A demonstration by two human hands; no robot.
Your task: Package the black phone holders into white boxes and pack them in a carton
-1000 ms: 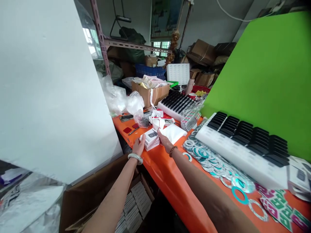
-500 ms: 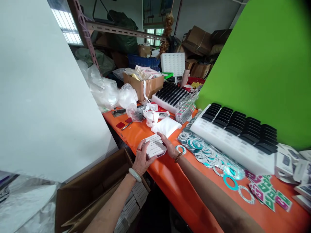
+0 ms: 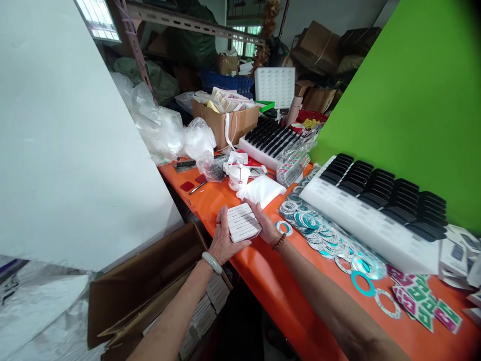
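Note:
Between my two hands is a stack of small white boxes (image 3: 243,221), held together as one block above the orange table edge. My left hand (image 3: 223,240) closes round its left and near side, thumb along the bottom. From the right, my right hand (image 3: 266,226) presses the far corner and right side. Just beyond the block lies a white padded packet (image 3: 262,190). Beside my right wrist rests a teal-and-white ring label (image 3: 283,228). Below my left forearm stands an open carton (image 3: 146,268) with more white boxes (image 3: 203,316) inside.
On the orange table (image 3: 259,273), a white foam tray (image 3: 370,220) holds rows of black pieces at right, near bagged ring labels (image 3: 319,233) and pink-green stickers (image 3: 415,296). A cardboard box (image 3: 221,125) and plastic bags (image 3: 165,133) stand behind. White (image 3: 75,150) and green (image 3: 409,100) panels flank the table.
The boxes in my hands now sit more evenly, and my left fingers have shifted along their left side. My view has tilted slightly down and turned a little.

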